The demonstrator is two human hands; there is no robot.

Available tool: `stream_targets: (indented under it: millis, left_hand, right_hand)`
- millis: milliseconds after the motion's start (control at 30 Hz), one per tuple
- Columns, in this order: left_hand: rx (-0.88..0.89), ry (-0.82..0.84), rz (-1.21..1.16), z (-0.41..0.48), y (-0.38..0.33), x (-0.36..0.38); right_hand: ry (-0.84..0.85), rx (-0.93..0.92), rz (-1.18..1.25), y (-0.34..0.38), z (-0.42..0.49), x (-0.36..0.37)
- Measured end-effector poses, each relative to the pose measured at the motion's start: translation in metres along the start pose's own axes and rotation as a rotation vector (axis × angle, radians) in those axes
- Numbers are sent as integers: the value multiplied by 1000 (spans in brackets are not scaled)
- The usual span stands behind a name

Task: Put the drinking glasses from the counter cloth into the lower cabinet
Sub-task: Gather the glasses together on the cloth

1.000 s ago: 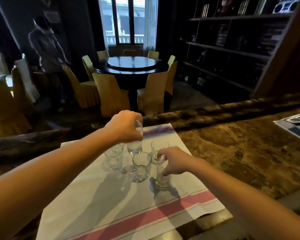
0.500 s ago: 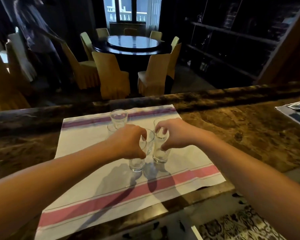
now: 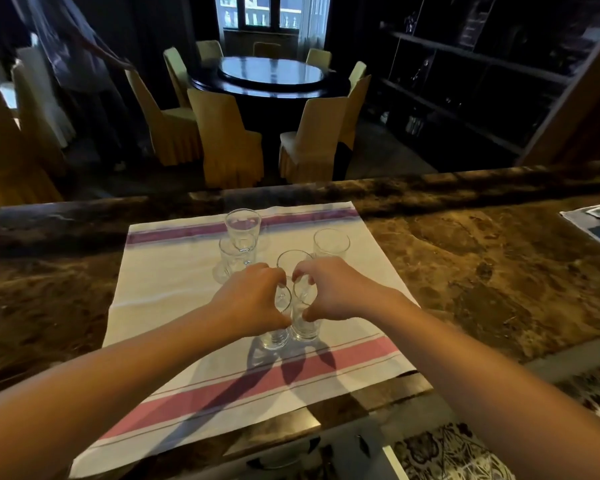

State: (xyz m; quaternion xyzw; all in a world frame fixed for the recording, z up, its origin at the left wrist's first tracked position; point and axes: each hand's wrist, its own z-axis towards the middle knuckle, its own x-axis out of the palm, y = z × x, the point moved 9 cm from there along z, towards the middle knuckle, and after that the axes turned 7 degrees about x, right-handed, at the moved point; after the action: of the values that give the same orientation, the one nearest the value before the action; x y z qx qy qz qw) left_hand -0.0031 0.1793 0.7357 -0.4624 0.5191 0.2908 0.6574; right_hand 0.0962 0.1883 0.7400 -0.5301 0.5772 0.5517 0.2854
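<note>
I hold two drinking glasses side by side near the middle of the striped cloth (image 3: 174,306). My left hand (image 3: 248,303) has its fingers (image 3: 269,271) curled round the left glass (image 3: 274,336), and my right hand (image 3: 333,292) grips the right glass (image 3: 305,329). I cannot tell whether their bases are clear of the cloth. Four more glasses (image 3: 242,226) stand behind them on the cloth, which lies on the brown marble surface (image 3: 482,271).
</note>
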Motion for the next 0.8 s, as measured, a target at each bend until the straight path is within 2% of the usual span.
stream_targets:
  millis: [567, 800]
  left_hand:
    - [0, -11, 8, 2, -2, 5]
    - [5, 105, 11, 10, 1, 10]
  right_hand:
    - [-32, -15, 7, -9, 2, 11]
    - [52, -48, -47, -10, 9, 6]
